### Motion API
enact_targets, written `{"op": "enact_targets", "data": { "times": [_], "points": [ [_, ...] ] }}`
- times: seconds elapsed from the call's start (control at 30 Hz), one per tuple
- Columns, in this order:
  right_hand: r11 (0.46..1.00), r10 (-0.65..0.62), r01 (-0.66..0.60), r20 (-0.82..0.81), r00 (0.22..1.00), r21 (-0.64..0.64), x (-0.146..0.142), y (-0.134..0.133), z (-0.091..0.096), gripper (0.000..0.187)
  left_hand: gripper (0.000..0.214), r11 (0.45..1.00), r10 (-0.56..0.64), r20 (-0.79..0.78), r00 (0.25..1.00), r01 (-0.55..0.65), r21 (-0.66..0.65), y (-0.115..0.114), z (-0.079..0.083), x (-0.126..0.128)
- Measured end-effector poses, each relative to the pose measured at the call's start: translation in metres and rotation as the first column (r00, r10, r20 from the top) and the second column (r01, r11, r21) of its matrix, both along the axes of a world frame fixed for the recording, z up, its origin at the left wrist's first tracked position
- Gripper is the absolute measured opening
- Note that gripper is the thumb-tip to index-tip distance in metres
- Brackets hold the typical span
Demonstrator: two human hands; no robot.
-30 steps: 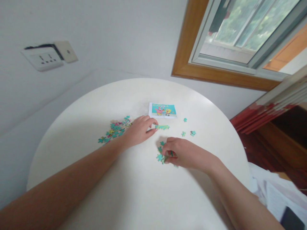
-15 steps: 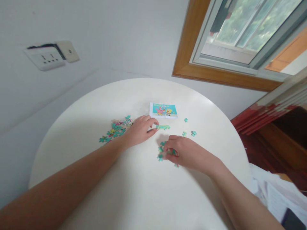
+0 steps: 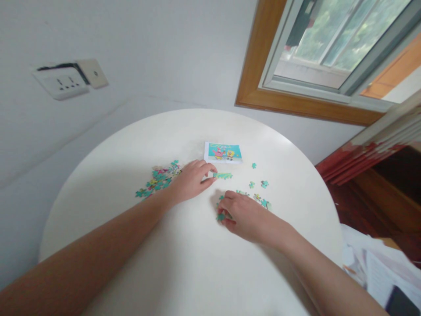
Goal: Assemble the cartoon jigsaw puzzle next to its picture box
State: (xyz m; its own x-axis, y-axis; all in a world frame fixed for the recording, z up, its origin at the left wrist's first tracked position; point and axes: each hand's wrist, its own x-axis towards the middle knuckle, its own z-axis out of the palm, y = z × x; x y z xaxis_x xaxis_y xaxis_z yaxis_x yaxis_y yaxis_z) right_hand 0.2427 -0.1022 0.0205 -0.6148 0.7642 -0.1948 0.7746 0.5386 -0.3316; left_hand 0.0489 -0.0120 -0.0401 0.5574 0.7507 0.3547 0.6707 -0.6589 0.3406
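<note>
On the round white table, my left hand (image 3: 194, 179) rests with its thumb and index finger closed at the left end of a short strip of joined jigsaw pieces (image 3: 224, 176), green and yellow. My right hand (image 3: 241, 213) is curled over a scattered group of jigsaw pieces. Its fingertips are at a teal jigsaw piece (image 3: 220, 217); the palm and fingers hide part of the group. More loose pieces (image 3: 264, 203) show beyond the right knuckles. Just behind the strip lies a picture card (image 3: 225, 153) with cartoon figures on teal.
A heap of mixed jigsaw pieces (image 3: 158, 181) lies left of my left hand, partly behind the forearm. A few single pieces (image 3: 265, 184) lie to the right. The white table (image 3: 184, 272) meets a wall with a socket (image 3: 64, 82). Papers (image 3: 381, 267) lie beyond the right edge.
My right hand has shifted slightly left and down over the pieces, uncovering some beyond its knuckles and covering others. My left hand stays at the strip.
</note>
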Motion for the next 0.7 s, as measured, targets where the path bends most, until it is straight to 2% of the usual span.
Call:
{"op": "enact_targets", "data": {
  "times": [0.1, 0.2, 0.3, 0.4, 0.7],
  "points": [
    [0.999, 0.051, -0.051, -0.044, 0.998, 0.003, 0.005, 0.002, -0.001, 0.020, 0.020, 1.000, 0.000, 0.011, 1.000, 0.000, 0.000, 0.000, 0.000, 0.000],
    [0.999, 0.036, -0.036, -0.036, 0.999, 0.009, 0.008, 0.004, 0.001, 0.026, 0.020, 1.000, -0.002, 0.011, 1.000, 0.002, 0.000, -0.001, 0.000, 0.000],
    [0.999, -0.023, 0.022, 0.029, 0.999, 0.023, 0.008, 0.004, 0.005, 0.020, 0.020, 1.000, 0.000, 0.000, 1.000, 0.000, -0.002, -0.001, 0.000, 0.000],
    [1.000, -0.021, 0.021, 0.052, 0.998, 0.013, 0.008, 0.005, 0.005, 0.016, 0.019, 1.000, 0.008, 0.006, 1.000, -0.008, -0.009, -0.001, -0.001, 0.000],
    [0.997, -0.009, 0.000, -0.117, 0.993, -0.083, 0.012, 0.008, 0.002, 0.022, 0.018, 1.000, 0.009, 0.006, 1.000, -0.009, -0.001, -0.001, 0.000, 0.000]
  ]
}}
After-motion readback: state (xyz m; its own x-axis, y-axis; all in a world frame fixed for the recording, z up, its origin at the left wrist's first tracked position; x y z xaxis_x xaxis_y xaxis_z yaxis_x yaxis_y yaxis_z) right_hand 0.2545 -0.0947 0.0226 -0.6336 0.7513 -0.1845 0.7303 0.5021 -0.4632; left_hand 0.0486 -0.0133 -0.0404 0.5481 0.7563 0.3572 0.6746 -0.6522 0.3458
